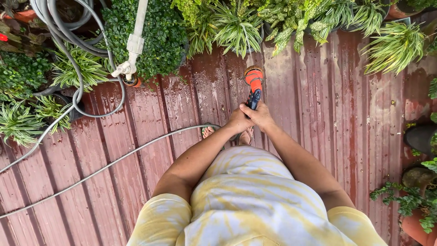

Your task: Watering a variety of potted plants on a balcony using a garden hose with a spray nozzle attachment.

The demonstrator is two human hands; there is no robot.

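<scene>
Both hands meet in front of my body on an orange and dark blue hose spray nozzle (253, 84). My left hand (237, 121) and my right hand (260, 116) are closed together around its dark handle. The orange head points away from me toward the leafy green plants (236, 27) along the far edge. A grey hose (104, 166) runs across the wet reddish wooden deck (337, 100) from the left toward my feet (208, 132). I wear a yellow and white tie-dye shirt.
A white tap pipe (134, 45) with a coiled grey hose (68, 32) stands at the far left among potted plants (27, 82). More pots (421, 136) line the right edge. The deck boards look wet.
</scene>
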